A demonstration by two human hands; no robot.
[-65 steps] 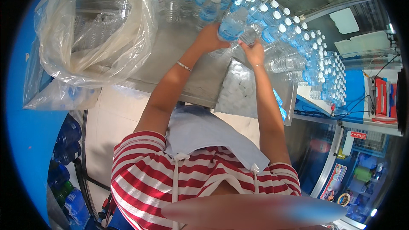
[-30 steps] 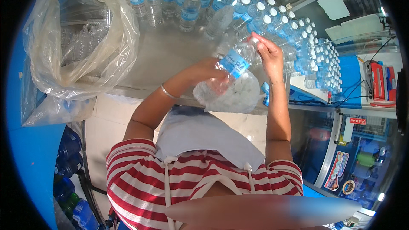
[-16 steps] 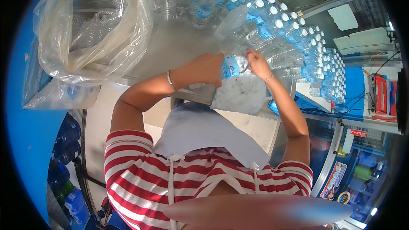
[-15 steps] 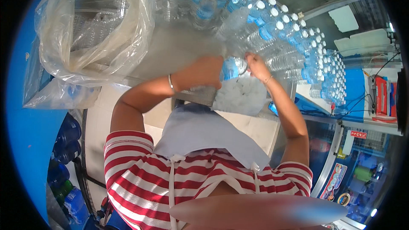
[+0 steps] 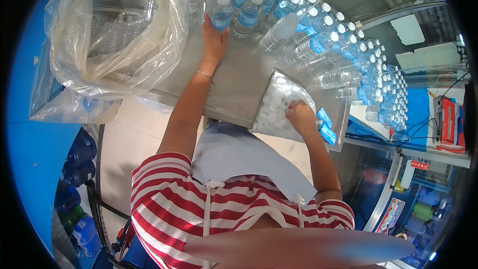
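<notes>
My left hand is closed round the lower part of a small clear water bottle with a blue label and a white cap. The bottle stands upright on the metal table, at the front of a crowd of similar capped bottles. Over a clear bag of white bottle caps, on the right, my right hand dips in with its fingertips pinched together. Whether a cap is between them is too small to see.
A large open plastic bag of empty clear bottles fills the left end of the metal table. Rows of capped bottles curve along the back and right. Blue packets lie beside the cap bag, near the table's right edge.
My hands have parted from the bottle they held together at the middle. The left moved away and leftward to the standing bottles; the right came back down to the caps.
</notes>
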